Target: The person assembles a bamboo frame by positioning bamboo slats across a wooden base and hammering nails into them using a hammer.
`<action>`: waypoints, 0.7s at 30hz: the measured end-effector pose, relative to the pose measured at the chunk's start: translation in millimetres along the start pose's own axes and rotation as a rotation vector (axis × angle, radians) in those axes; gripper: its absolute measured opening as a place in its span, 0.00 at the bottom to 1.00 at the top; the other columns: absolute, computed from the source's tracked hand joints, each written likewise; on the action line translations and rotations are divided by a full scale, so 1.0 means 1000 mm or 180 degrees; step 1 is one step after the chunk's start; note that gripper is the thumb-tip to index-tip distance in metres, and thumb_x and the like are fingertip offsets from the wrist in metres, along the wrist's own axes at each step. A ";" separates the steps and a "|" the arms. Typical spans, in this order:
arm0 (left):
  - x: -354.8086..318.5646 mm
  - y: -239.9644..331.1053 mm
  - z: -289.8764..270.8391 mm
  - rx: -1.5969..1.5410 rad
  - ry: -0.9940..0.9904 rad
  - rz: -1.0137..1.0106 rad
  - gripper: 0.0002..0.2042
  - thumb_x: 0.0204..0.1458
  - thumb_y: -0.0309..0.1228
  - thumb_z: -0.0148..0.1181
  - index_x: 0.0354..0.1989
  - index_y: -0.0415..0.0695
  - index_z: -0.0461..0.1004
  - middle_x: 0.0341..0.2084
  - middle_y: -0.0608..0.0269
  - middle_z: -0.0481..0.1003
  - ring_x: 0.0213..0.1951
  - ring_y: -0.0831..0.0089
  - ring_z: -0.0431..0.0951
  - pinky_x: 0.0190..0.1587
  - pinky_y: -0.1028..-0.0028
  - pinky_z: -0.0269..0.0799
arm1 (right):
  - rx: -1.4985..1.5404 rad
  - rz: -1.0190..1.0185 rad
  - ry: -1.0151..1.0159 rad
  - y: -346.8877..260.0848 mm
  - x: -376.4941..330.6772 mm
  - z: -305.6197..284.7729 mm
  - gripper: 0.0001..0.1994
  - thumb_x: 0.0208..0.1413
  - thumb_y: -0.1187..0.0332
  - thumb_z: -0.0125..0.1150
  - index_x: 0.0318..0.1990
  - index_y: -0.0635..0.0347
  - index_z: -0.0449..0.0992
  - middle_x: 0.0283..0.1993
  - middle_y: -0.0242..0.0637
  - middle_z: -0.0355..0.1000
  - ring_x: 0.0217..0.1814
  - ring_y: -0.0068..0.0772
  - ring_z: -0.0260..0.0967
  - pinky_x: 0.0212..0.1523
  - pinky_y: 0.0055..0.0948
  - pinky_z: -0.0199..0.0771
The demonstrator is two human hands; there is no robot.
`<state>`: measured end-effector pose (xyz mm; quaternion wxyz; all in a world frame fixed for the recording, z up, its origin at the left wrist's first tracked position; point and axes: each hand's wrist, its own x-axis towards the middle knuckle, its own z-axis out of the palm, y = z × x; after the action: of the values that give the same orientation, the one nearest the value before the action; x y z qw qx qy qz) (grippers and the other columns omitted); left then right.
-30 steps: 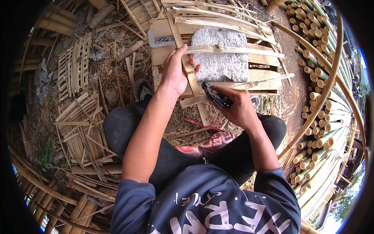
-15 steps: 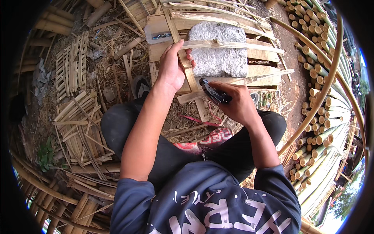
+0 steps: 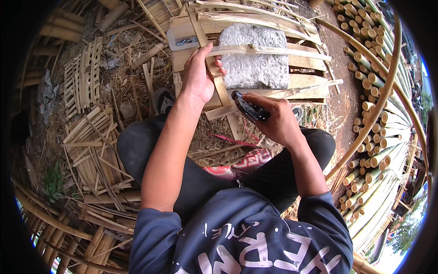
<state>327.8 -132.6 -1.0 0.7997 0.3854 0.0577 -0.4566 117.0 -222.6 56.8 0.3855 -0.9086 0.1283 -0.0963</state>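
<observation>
My left hand (image 3: 199, 75) is wrapped round a long flat bamboo strip (image 3: 222, 91), the thumb on one side and fingertips at the other edge. Crossing that strip is a pale split-bamboo slat (image 3: 273, 51), which passes over a rough grey stone block (image 3: 255, 73). A shorter strip (image 3: 220, 113) crosses its lower part. My right hand (image 3: 277, 119) is closed on a black hand tool (image 3: 248, 109) with bright rivets and a rounded end; its exact kind is not plain. The tool's end lies just right of the long strip, and they seem apart.
Beyond my left hand, a clear plastic box (image 3: 180, 40) holds small bluish metal pieces. Under the stone are wide wooden boards (image 3: 308, 84). Bamboo slats (image 3: 91, 155) lie piled at left, near a slatted panel (image 3: 82, 73). Stacked bamboo poles (image 3: 381, 118) and a curved pole (image 3: 381, 105) stand right.
</observation>
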 end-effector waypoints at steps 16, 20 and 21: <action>-0.002 0.000 0.001 -0.0012 0.0035 0.0036 0.14 0.63 0.39 0.58 0.44 0.40 0.71 0.29 0.62 0.73 0.30 0.73 0.73 0.35 0.67 0.74 | 0.0019 0.0233 -0.0136 -0.004 0.002 -0.002 0.25 0.44 0.81 0.66 0.55 0.59 0.80 0.53 0.47 0.79 0.51 0.48 0.79 0.51 0.35 0.80; -0.001 0.000 -0.001 -0.0023 -0.0026 0.0034 0.13 0.63 0.39 0.59 0.44 0.41 0.71 0.30 0.62 0.73 0.30 0.72 0.74 0.35 0.67 0.75 | 0.0063 0.0266 -0.0193 -0.004 0.001 -0.002 0.25 0.45 0.82 0.65 0.55 0.60 0.80 0.54 0.49 0.79 0.55 0.47 0.79 0.54 0.34 0.80; 0.000 -0.001 -0.001 -0.0030 -0.0027 0.0021 0.13 0.63 0.39 0.59 0.44 0.41 0.71 0.30 0.62 0.73 0.30 0.72 0.74 0.35 0.67 0.75 | 0.0058 0.0279 -0.0197 -0.002 0.001 -0.001 0.25 0.45 0.82 0.65 0.55 0.60 0.80 0.54 0.49 0.79 0.55 0.47 0.79 0.54 0.34 0.80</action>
<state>327.6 -131.6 -2.2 0.8032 0.3800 0.0552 -0.4554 118.0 -222.1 59.0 0.4014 -0.9012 0.1552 -0.0524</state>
